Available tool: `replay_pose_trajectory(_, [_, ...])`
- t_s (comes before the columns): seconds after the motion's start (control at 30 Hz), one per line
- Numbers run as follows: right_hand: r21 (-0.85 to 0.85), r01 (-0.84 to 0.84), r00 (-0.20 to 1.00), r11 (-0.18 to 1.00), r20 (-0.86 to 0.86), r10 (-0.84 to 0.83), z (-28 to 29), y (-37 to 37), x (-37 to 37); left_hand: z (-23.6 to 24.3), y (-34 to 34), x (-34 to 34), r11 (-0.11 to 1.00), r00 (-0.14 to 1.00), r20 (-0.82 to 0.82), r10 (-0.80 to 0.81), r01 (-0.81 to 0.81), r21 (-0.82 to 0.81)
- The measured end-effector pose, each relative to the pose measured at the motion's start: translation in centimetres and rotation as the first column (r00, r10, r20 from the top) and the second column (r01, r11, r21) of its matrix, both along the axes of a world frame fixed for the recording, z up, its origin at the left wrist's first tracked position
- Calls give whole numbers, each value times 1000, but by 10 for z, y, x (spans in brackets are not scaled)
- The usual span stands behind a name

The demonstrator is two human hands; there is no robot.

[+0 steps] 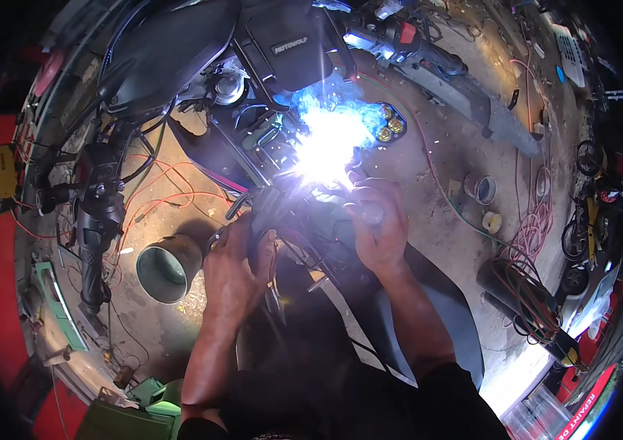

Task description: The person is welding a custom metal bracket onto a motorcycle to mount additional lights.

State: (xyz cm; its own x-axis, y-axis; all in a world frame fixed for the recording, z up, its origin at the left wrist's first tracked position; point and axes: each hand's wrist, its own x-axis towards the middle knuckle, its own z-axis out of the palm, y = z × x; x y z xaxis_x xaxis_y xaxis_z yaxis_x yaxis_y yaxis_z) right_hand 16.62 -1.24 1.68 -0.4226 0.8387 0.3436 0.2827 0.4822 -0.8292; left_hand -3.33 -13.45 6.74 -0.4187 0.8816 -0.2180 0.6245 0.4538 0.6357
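Note:
A blinding white-blue welding arc [326, 147] with smoke burns at the motorcycle's front frame, washing out the metal around it. My left hand [231, 260] is closed around a dark grey piece [271, 205] just below and left of the glare; its exact kind cannot be made out. On the other side, my right hand [379, 227] is closed on a thing with a round grey end [373, 213], its fingertips close to the arc. Black motorcycle bodywork [429, 301] lies under and beside my right forearm.
Handlebar grips [93, 257] stand out at the left, another grip [440, 55] at the upper right. A green bucket [165, 271] sits on the floor left of my hands. Orange cables [172, 192] run nearby. At right are a paint can [482, 189], coiled hose [535, 238] and black cylinder [524, 308].

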Motion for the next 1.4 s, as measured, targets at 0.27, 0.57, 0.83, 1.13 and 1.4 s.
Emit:
replay_pose_trajectory(0.27, [-29,-11,1000,1000,-21,10,0,0,-1,-1,-3,0,992,986,118,118,-113,-51])
replay_pose_trajectory(0.57, [-26,-6,1000,1000,-19,5,3,0,-3,-2,1,2,999,998,26,51,-51,-9])
replay_pose_trajectory(0.83, [-42,18,1000,999,8,-17,5,-3,-6,-1,0,0,999,999,-7,41,-41,11])
replay_pose_trajectory(1.13, [115,67,977,991,193,-89,5,-2,-1,2,0,0,1000,1000,22,9,-9,3])
replay_pose_trajectory(1.4, [-19,42,999,999,27,-41,6,-3,-3,-3,-8,-1,982,998,53,17,-27,184])
